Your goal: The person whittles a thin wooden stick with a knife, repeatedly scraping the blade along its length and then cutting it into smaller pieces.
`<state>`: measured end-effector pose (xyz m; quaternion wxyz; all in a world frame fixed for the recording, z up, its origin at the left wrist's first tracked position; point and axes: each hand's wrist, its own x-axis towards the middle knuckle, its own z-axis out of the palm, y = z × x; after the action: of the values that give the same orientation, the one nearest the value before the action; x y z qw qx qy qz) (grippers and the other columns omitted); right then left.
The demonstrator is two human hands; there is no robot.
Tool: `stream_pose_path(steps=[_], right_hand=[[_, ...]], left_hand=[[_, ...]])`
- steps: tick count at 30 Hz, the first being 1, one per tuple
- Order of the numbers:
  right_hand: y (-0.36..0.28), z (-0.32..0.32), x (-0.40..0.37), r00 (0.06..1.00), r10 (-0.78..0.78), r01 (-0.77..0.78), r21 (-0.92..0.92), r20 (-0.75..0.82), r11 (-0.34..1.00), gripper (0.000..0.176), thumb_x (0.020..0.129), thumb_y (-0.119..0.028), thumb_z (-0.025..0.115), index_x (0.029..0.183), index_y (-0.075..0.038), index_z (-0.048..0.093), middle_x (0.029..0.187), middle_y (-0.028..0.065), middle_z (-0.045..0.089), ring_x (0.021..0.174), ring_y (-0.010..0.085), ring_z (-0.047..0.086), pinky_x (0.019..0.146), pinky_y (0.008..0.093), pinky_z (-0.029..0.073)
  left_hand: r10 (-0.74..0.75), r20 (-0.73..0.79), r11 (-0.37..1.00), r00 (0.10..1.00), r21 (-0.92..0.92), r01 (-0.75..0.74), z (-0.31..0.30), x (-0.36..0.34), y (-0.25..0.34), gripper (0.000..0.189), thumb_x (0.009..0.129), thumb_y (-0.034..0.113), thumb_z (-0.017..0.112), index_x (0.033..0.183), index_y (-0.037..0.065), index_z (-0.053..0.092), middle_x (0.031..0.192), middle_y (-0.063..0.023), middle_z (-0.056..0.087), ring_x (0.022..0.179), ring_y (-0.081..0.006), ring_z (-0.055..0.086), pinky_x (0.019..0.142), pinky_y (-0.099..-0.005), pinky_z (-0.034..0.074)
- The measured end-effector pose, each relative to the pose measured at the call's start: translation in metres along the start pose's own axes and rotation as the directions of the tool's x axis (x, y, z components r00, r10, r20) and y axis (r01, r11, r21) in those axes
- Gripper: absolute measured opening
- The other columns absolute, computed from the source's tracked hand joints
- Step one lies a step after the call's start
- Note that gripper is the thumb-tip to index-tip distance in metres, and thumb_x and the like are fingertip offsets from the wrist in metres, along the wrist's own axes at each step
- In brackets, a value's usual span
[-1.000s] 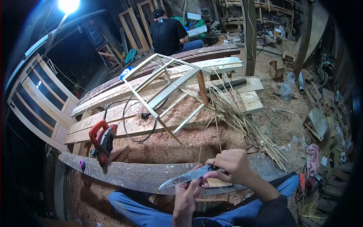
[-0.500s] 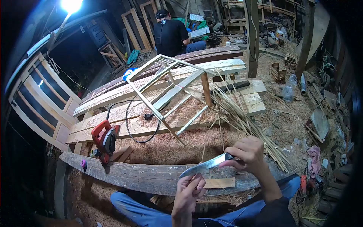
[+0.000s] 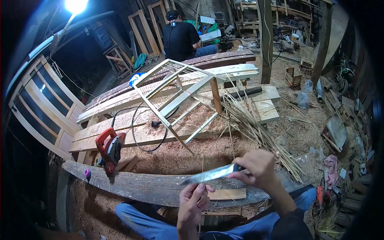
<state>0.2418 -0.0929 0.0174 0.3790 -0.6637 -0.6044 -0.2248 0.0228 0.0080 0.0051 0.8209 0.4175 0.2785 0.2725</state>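
Note:
My right hand point(image 3: 258, 168) is wrapped round the dark handle of a knife point(image 3: 212, 175), its broad blade pointing left and slightly blurred. Just under the blade tip, my left hand point(image 3: 195, 204) is closed in a pinch on a thin bamboo strip point(image 3: 203, 162). The strip shows above the blade and again below my wrist; the part between is hidden. Beneath both hands lies a weathered plank point(image 3: 148, 186), with a short flat piece of wood point(image 3: 228, 194) on it. A bundle of bamboo strips point(image 3: 260, 128) spreads out beyond my right hand.
A slatted wooden frame point(image 3: 176, 102) stands tilted on long boards point(image 3: 100, 138). A red power planer point(image 3: 108, 148) with a black cable sits left, near a small purple object point(image 3: 88, 173). Another person point(image 3: 181, 38) sits farther back. Shavings cover the ground; a post point(image 3: 265, 48) rises behind.
The knife and my right hand have shifted slightly left, with the blade now flatter. My left hand has moved a little left too, and the strip above the blade stands more upright.

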Motion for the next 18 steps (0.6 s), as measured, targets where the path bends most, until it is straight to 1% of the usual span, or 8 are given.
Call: stream_pose_path(steps=[3, 4, 7, 10, 11, 12, 13, 18], right_hand=[[-0.014, 0.006, 0.002, 0.996, -0.067, 0.056, 0.154, 0.066, 0.987, 0.041, 0.078, -0.051, 0.077, 0.084, -0.012, 0.069, 0.061, -0.0006, 0.053, 0.053, 0.0179, 0.053, 0.05, 0.0334, 0.038], [-0.016, 0.008, 0.002, 0.996, -0.063, 0.053, 0.153, 0.064, 0.987, 0.041, 0.078, -0.051, 0.077, 0.084, -0.012, 0.069, 0.061, -0.0006, 0.053, 0.053, 0.0179, 0.053, 0.05, 0.0334, 0.038], [-0.018, 0.018, -0.001, 0.995, -0.08, 0.065, 0.239, 0.056, 0.969, 0.038, 0.074, -0.048, 0.08, 0.084, -0.013, 0.07, 0.062, -0.0011, 0.053, 0.053, 0.0178, 0.053, 0.05, 0.0329, 0.038], [-0.015, 0.014, -0.001, 0.992, -0.089, 0.064, 0.258, 0.087, 0.964, 0.036, 0.079, -0.048, 0.077, 0.085, -0.013, 0.071, 0.065, -0.0017, 0.057, 0.056, 0.0154, 0.054, 0.049, 0.0305, 0.04], [-0.014, 0.012, 0.0, 0.992, -0.089, 0.064, 0.257, 0.087, 0.964, 0.036, 0.079, -0.048, 0.077, 0.085, -0.013, 0.071, 0.065, -0.0017, 0.057, 0.056, 0.0154, 0.054, 0.049, 0.0305, 0.04], [-0.012, 0.01, 0.001, 0.996, -0.078, 0.064, 0.237, 0.051, 0.969, 0.037, 0.075, -0.049, 0.079, 0.083, -0.014, 0.072, 0.062, -0.0021, 0.055, 0.054, 0.0163, 0.053, 0.049, 0.0316, 0.038], [-0.01, 0.008, 0.002, 0.997, -0.069, 0.065, 0.216, 0.014, 0.974, 0.038, 0.07, -0.05, 0.082, 0.082, -0.015, 0.072, 0.06, -0.0026, 0.052, 0.052, 0.0171, 0.052, 0.049, 0.0326, 0.037], [0.008, 0.002, 0.003, 0.998, -0.067, 0.066, 0.146, -0.002, 0.987, 0.039, 0.069, -0.051, 0.083, 0.079, -0.014, 0.072, 0.061, -0.0017, 0.057, 0.051, 0.0178, 0.053, 0.049, 0.0326, 0.036]], left_hand=[[-0.001, 0.044, 0.998, 0.999, -0.063, 0.004, 0.005, -0.001, -0.004, 0.036, 0.102, 0.009, 0.055, 0.136, -0.002, 0.054, 0.092, -0.0113, 0.067, 0.052, -0.0017, 0.036, 0.045, -0.0191, 0.029], [-0.011, 0.05, 0.994, 0.999, -0.106, 0.017, 0.008, -0.003, -0.006, 0.038, 0.101, 0.007, 0.056, 0.137, -0.004, 0.053, 0.092, -0.0103, 0.067, 0.055, -0.0016, 0.037, 0.047, -0.0188, 0.029], [0.005, 0.029, 0.999, 1.0, -0.04, -0.004, 0.015, -0.005, -0.01, 0.04, 0.101, 0.007, 0.057, 0.139, -0.004, 0.052, 0.092, -0.0097, 0.067, 0.055, -0.0019, 0.038, 0.048, -0.0186, 0.029], [0.031, -0.002, 0.999, 1.0, 0.023, -0.031, 0.02, -0.009, -0.013, 0.038, 0.101, 0.007, 0.057, 0.137, -0.003, 0.055, 0.088, -0.0077, 0.066, 0.055, -0.0018, 0.038, 0.048, -0.0185, 0.029], [0.081, -0.021, 0.993, 0.996, 0.093, -0.079, 0.022, -0.01, -0.016, 0.032, 0.1, 0.007, 0.056, 0.131, -0.002, 0.058, 0.082, -0.0062, 0.062, 0.053, -0.0023, 0.037, 0.046, -0.0198, 0.027], [0.133, -0.038, 0.978, 0.99, 0.164, -0.125, 0.022, -0.011, -0.018, 0.027, 0.1, 0.007, 0.055, 0.125, -0.002, 0.061, 0.077, -0.0048, 0.058, 0.052, -0.0029, 0.037, 0.044, -0.0211, 0.025], [0.138, 0.061, 0.978, 0.989, 0.151, -0.146, 0.017, -0.012, -0.017, 0.023, 0.1, 0.007, 0.056, 0.119, -0.004, 0.063, 0.072, -0.001, 0.05, 0.053, -0.0029, 0.036, 0.045, -0.0218, 0.024], [0.089, -0.033, 0.988, 0.996, 0.131, -0.084, 0.015, -0.009, -0.006, 0.023, 0.1, 0.006, 0.057, 0.119, -0.005, 0.063, 0.074, -0.0001, 0.05, 0.054, -0.0024, 0.036, 0.047, -0.0202, 0.025]])
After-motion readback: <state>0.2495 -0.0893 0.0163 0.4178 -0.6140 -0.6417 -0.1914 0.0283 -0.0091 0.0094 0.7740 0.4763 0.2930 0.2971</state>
